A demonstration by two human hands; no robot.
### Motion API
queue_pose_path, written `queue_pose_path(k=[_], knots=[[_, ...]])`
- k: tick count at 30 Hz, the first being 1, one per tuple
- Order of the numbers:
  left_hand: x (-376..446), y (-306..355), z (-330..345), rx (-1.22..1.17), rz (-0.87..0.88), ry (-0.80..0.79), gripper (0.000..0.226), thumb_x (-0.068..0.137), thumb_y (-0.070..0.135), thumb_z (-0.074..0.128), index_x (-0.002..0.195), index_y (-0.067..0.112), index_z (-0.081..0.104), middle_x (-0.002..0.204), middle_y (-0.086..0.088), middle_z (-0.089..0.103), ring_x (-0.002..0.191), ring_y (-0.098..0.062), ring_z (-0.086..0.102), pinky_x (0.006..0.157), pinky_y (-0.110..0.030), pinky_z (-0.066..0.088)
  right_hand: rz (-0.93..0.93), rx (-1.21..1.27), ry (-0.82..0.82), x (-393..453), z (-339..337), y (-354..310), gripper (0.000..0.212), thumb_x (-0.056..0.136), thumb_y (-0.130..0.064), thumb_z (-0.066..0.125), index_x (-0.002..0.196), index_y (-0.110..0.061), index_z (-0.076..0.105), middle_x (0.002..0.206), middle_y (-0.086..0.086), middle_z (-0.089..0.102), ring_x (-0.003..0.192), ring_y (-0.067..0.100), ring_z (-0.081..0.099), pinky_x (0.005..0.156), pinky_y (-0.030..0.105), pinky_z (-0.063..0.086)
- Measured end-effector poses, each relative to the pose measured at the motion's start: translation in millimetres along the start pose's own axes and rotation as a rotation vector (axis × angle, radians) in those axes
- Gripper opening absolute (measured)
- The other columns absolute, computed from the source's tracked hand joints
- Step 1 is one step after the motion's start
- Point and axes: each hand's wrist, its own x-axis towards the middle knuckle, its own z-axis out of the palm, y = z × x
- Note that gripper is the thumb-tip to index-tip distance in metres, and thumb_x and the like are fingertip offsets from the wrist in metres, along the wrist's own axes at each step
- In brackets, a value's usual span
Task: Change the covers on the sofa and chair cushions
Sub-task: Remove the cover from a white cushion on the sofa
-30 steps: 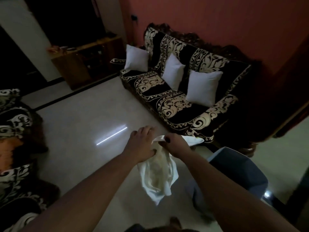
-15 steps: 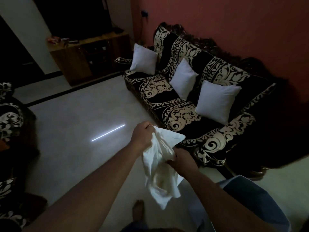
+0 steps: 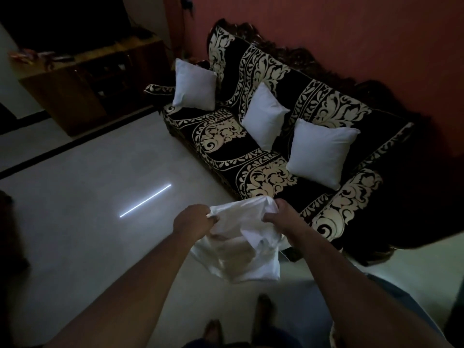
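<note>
- Since half a second ago, the right hand is rising from the lower part of the white cover to its top edge, level with the left hand, and the cloth is spreading between them.
- Left hand is pinching the cover's upper left edge, fingers curled round the fabric.
- Right hand is gripping the upper right edge, thumb and fingers closed on the cloth.
- Cover is hanging in the air below both hands, just in front of the sofa and above the pale floor; in the dim light it seems to be held open at the top, though this is uncertain.
- Three white cushions are leaning against the sofa's back: the far cushion, the middle cushion and the near cushion.
- Wooden cabinet is standing against the far wall, well apart from the sofa's far end.
- Thin streak of light is lying on the floor to the left of the hands.
</note>
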Motion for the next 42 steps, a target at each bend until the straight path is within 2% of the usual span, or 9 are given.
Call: queue_pose_path(k=[3,8,17,25,31,33,37,39,42], knots=[[34.5,9.5,-4.4,-0.193,-0.101,0.037,0.037,0.098,0.05,0.052,0.108,0.018,0.069,0.111,-0.005,0.069,0.105,-0.028,0.065,0.088,-0.035,0.051,-0.014,-0.042,-0.055,33.4,-24.4,-3.1,0.04,0.078,0.0,0.066,0.115,-0.014,0.063,0.105,0.008,0.07,0.094,0.027,0.068,0.079,0.04,0.061],[78.3,24.5,-7.9,-0.326,-0.199,0.142,0.032,0.101,0.041,0.053,0.093,0.012,0.063,0.097,-0.012,0.07,0.097,-0.033,0.067,0.087,-0.038,0.053,-0.174,-0.643,0.368,87.2,-68.2,9.8,0.01,0.092,-0.029,0.065,0.097,-0.022,0.061,0.095,0.001,0.066,0.086,0.025,0.065,0.068,0.031,0.048],[138.2,107.5,-22.7,-0.614,-0.068,0.177,0.017,0.104,0.021,0.054,0.095,0.018,0.068,0.081,0.001,0.066,0.07,-0.014,0.059,0.062,-0.025,0.045,-0.118,-0.399,0.075,174.3,-80.5,5.3,0.017,0.095,-0.038,0.063,0.098,-0.022,0.059,0.095,-0.001,0.066,0.089,0.019,0.064,0.078,0.033,0.053],[192.9,147.8,-48.1,-0.929,-0.058,0.01,0.019,0.106,0.017,0.051,0.095,0.014,0.067,0.065,0.008,0.062,0.054,0.0,0.057,0.049,-0.015,0.043,-0.149,-0.505,-0.143,240.3,-50.4,6.6,0.063,0.088,-0.051,0.071,0.139,-0.02,0.051,0.132,0.005,0.059,0.119,0.024,0.058,0.094,0.033,0.048],[250.8,145.0,-92.2,-1.184,-0.036,-0.135,0.022,0.104,0.024,0.057,0.105,0.009,0.073,0.1,-0.022,0.073,0.088,-0.027,0.069,0.083,-0.038,0.054,0.105,0.001,0.011,298.0,-53.2,-10.3,0.091,0.075,-0.071,0.067,0.144,-0.015,0.046,0.133,0.009,0.06,0.121,0.033,0.06,0.098,0.042,0.051],[271.3,134.4,-104.8,-1.243,-0.072,-0.129,0.018,0.103,0.023,0.059,0.1,0.013,0.075,0.098,-0.018,0.075,0.088,-0.027,0.07,0.084,-0.039,0.055,0.109,0.039,0.095,309.1,-66.1,-28.0,0.077,0.084,-0.064,0.067,0.143,-0.017,0.049,0.131,0.008,0.062,0.117,0.032,0.061,0.088,0.034,0.05],[319.6,104.6,-117.1,-1.154,-0.147,-0.073,0.012,0.096,0.027,0.066,0.102,0.022,0.074,0.094,-0.003,0.075,0.086,-0.019,0.071,0.069,-0.028,0.057,0.091,-0.252,0.202,323.1,-86.1,-63.5,0.015,0.093,-0.038,0.068,0.089,-0.024,0.063,0.089,0.002,0.066,0.09,0.028,0.063,0.074,0.034,0.047],[341.0,85.4,-112.8,-0.895,-0.077,-0.094,0.023,0.086,0.043,0.073,0.102,0.026,0.073,0.097,0.0,0.074,0.091,-0.019,0.07,0.076,-0.035,0.059,0.06,-0.318,0.267,332.6,-84.7,-74.0,0.035,0.088,-0.042,0.073,0.07,-0.027,0.047,0.07,-0.006,0.053,0.079,0.024,0.059,0.067,0.033,0.041],[365.1,72.5,-100.5,-0.473,-0.024,-0.11,0.026,0.083,0.043,0.075,0.095,0.021,0.069,0.093,-0.001,0.072,0.088,-0.019,0.067,0.079,-0.035,0.055,0.029,-0.223,0.231,333.4,-76.2,-102.9,0.027,0.083,-0.041,0.08,0.087,-0.02,0.064,0.084,-0.007,0.065,0.08,0.013,0.062,0.068,0.023,0.045]])
